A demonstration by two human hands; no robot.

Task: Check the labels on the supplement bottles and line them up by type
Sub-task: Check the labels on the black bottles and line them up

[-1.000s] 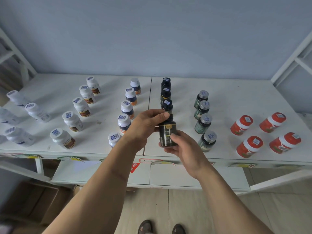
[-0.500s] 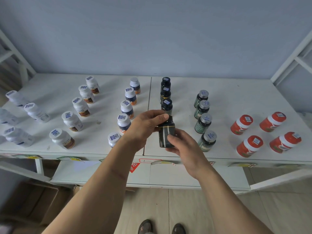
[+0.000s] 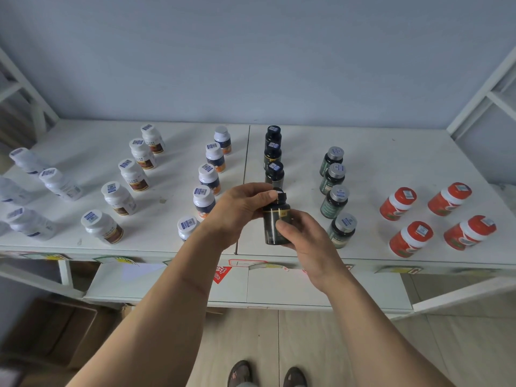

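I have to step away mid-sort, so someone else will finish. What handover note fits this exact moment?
Left hand grips the cap end of the black gold-labelled bottle; right hand holds its body, label facing up, above the white table's front edge.
Done: white-capped rows at left, a row of three black bottles, four green silver-capped bottles, four red bottles in pairs.
Left: finish reading the label, then probably stand the held bottle at the near end of the black row.

No text reads clearly — cap stickers (image 3: 339, 193) carry barcodes (print too small).
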